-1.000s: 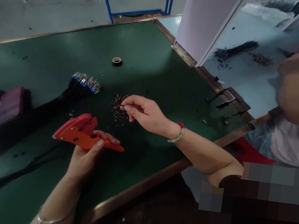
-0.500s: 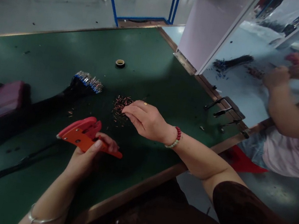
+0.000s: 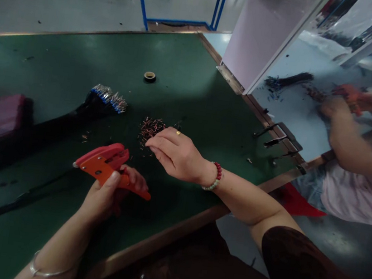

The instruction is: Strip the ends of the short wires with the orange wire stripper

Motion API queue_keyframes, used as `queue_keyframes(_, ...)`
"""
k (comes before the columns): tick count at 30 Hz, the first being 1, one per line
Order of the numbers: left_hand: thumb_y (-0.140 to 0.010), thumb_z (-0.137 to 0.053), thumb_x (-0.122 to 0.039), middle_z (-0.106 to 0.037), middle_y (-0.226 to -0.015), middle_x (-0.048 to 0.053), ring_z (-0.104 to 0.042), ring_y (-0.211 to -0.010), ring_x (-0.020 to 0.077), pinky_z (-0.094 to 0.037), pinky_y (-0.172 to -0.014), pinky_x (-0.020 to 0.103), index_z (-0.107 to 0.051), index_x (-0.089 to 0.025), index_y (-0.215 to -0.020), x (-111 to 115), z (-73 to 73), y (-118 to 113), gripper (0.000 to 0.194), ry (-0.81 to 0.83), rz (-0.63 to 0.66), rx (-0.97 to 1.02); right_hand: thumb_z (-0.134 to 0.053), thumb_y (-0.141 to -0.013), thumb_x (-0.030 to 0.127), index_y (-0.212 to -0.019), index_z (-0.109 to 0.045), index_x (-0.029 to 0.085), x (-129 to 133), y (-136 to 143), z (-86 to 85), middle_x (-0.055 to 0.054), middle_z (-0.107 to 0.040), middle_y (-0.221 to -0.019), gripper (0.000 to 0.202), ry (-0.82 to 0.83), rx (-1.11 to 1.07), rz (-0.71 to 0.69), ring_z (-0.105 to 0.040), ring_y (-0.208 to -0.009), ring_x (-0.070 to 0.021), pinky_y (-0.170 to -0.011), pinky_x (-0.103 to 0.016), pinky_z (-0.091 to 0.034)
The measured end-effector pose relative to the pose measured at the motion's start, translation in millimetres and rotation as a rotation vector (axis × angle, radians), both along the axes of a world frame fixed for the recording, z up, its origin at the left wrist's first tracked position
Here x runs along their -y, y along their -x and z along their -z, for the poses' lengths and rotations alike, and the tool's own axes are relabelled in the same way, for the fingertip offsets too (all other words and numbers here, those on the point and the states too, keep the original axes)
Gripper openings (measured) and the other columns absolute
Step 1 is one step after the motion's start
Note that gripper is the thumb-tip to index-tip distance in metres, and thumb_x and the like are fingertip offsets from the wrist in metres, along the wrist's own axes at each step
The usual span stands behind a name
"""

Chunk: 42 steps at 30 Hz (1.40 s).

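While a red-and-orange hand tool (image 3: 95, 168) is gripped in the curled left hand (image 3: 103, 197), the fingertips of the right hand (image 3: 182, 155) are pressed together beside copper-coloured bits (image 3: 149, 128); whether anything is pinched cannot be told. Farther left, a black wire bundle (image 3: 72, 117) is laid on the green table (image 3: 185, 68), near a purple box (image 3: 4, 116). Beyond the bits, a tape roll (image 3: 149, 77) is seen. The pale neighbouring table (image 3: 299, 111) is partly hidden by a white panel (image 3: 268, 36).

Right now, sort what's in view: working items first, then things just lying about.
In use, it seems: red-orange wire stripper, in left hand; copper clippings, by right hand; black wire bundle.
Just lying about, probably: black tape roll; purple box.
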<state>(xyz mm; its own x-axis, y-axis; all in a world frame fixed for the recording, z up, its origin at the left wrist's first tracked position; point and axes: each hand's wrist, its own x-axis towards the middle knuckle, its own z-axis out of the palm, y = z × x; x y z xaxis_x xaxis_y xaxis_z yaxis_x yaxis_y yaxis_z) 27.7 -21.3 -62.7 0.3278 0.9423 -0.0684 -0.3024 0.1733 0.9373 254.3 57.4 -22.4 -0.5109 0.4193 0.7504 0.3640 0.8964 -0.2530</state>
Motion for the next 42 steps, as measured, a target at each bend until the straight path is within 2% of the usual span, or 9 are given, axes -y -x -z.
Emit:
queue_keyframes(6,-0.098,-0.059,-0.059,-0.069,-0.085,0.009,-0.069,-0.084,0.0258,-0.062,-0.079,0.042,-0.068,-0.018,-0.091,1,0.2,2,0.043,-0.001,0.012,-0.017,-0.052,-0.107,0.017,-0.110,-0.070,0.013,-1,1,1.5,-0.009,-0.073,-0.099,0.018,0.013,-0.043,-0.001,-0.066,-0.092,-0.0179,-0.087,-0.033,-0.054)
queue_keyframes(10,-0.097,-0.061,-0.059,-0.068,-0.086,0.009,-0.068,-0.085,0.0262,-0.063,-0.081,0.045,-0.069,-0.018,-0.093,2,0.4,4,0.041,0.000,0.009,-0.029,-0.055,-0.106,0.018,-0.111,-0.071,0.014,3,1,-3.0,-0.008,-0.075,-0.098,0.017,0.025,-0.045,0.022,-0.067,-0.091,-0.0167,-0.087,-0.033,-0.051)
queue_keyframes(21,-0.100,-0.059,-0.053,-0.067,-0.087,0.008,-0.069,-0.085,0.0268,-0.065,-0.078,0.046,-0.071,-0.021,-0.100,7,-11.7,5,0.034,-0.115,0.008,-0.119,-0.055,-0.107,0.022,-0.111,-0.072,0.015,10,1,-7.5,-0.007,-0.076,-0.100,0.019,0.018,-0.024,0.035,-0.067,-0.091,-0.0168,-0.087,-0.034,-0.050)
queue_keyframes(42,-0.101,-0.060,-0.052,-0.068,-0.081,0.006,-0.069,-0.078,0.0239,-0.064,-0.074,0.043,-0.068,-0.019,-0.095,9,-17.5,0,0.035,-0.161,0.034,-0.130,-0.050,-0.109,0.020,-0.110,-0.071,0.014,12,2,-10.1,-0.007,-0.076,-0.099,0.022,0.042,0.000,0.020,-0.068,-0.091,-0.0154,-0.086,-0.032,-0.047)
